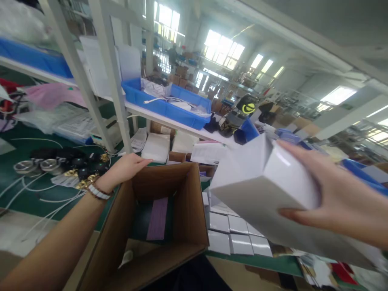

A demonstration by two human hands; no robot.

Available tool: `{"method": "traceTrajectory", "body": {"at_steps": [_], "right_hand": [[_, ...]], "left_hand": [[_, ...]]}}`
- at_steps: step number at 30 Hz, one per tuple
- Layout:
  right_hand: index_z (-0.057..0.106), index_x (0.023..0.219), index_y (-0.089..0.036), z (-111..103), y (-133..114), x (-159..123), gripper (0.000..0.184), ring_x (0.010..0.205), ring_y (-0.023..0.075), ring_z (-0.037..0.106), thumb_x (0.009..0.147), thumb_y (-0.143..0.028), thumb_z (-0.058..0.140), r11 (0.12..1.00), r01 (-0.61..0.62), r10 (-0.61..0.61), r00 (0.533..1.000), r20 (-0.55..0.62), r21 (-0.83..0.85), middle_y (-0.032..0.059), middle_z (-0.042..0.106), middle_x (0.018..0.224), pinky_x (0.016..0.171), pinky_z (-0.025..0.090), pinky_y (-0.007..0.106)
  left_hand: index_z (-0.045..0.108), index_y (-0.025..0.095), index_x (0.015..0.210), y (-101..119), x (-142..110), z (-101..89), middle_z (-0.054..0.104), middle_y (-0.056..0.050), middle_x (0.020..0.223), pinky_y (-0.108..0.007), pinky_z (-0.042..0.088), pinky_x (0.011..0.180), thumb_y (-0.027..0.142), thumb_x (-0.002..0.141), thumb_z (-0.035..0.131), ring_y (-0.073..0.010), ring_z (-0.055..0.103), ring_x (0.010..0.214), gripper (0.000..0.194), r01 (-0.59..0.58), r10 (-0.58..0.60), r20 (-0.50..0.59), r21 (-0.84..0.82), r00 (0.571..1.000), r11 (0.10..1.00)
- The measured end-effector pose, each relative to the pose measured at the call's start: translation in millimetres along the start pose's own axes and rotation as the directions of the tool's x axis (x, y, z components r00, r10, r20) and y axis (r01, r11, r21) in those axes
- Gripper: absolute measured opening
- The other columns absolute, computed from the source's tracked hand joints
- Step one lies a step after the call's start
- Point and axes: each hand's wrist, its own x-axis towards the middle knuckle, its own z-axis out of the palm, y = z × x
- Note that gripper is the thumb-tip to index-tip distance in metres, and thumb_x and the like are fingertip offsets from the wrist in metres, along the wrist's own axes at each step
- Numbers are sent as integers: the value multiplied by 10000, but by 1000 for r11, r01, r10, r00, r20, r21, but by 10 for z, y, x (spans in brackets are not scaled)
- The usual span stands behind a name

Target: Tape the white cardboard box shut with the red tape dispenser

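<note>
My left hand (129, 169) grips the far left corner of an open brown cardboard box (189, 202), its fingers stretched along the rim. Inside the box a pink paper slip (157, 218) lies over a dark green surface. To the right, my right hand (327, 190) is wrapped round a large white box (242, 178), held tilted in the air. That hand is slightly blurred, and the white box's far right end is partly hidden by it. Below the white box, several small white boxes (220, 222) sit in rows on the green table (254, 262), beside the cardboard box.
Black and brass fittings (87, 169) with white cables lie on the left of the table. A grey shelf post (117, 97) stands behind my left hand. A blue bin (172, 111) rests on the shelf, with paper stacks (156, 146) below it.
</note>
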Motion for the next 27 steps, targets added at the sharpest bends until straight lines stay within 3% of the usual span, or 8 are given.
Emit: {"method": "traceTrajectory", "body": {"at_steps": [3,9,13,15,17,21,24,27], "right_hand": [[244,1548,-220,699,187,-181,1090,1135,390,510,584,-394,722,998,-41,46,995,89,-57,163,496,1301,964,432,514],[250,1536,-231,2667,766,-866,1052,1198,393,503,561,-257,645,999,51,-50,972,230,0,173,502,1335,1015,394,487],[258,1532,-193,3372,978,-1094,1053,1214,411,522,553,-224,647,1000,6,-9,981,194,15,198,505,1354,1030,406,531],[368,1486,-176,3354,896,-985,971,1242,450,510,562,-261,654,991,-84,60,974,220,102,220,496,1393,1032,407,586],[448,1434,-174,3106,631,-719,824,1272,455,503,659,-383,637,908,-270,198,950,241,321,224,498,1422,1030,422,617],[219,1562,-254,2390,-318,18,758,1398,294,427,905,-535,471,371,-380,365,899,244,847,122,379,1566,1101,431,497],[161,1583,-240,2150,-968,369,893,1461,281,318,820,-406,594,398,-246,284,949,137,884,81,294,1613,1174,337,495],[259,1563,-230,2213,-1296,346,796,1454,241,337,792,-230,459,505,-217,246,964,102,835,46,395,1563,1214,260,489]], "left_hand": [[472,209,477,29,-13,-13,462,-6,469,-288,290,570,556,843,457,-177,438,553,505,-12,12,-5,1,1000,1000],[340,204,454,152,11,11,372,17,461,-279,295,561,566,884,410,-131,386,510,566,10,-11,14,38,1000,999],[555,177,568,153,-90,-48,589,-17,581,-278,433,662,592,888,443,-171,563,634,536,54,-54,-8,-43,998,998],[692,156,926,149,-336,-98,735,-78,945,-321,508,834,593,868,503,-235,663,903,480,95,-113,-94,-174,989,980],[579,161,1290,150,-714,-113,643,-131,1311,-392,522,960,607,832,569,-287,613,1179,640,173,-224,-159,-284,962,943],[414,200,1483,152,-1464,-15,488,-123,1506,-477,505,1047,506,811,633,-333,501,1350,770,304,-318,-3,-280,948,911],[498,229,1444,104,-1623,40,573,-62,1438,-488,442,1126,301,806,571,-323,515,1340,647,229,-234,21,-294,972,928],[501,200,1447,2,-1462,42,580,-43,1431,-480,364,1189,180,766,495,-309,490,1364,682,211,-265,-136,-317,955,925]]}}
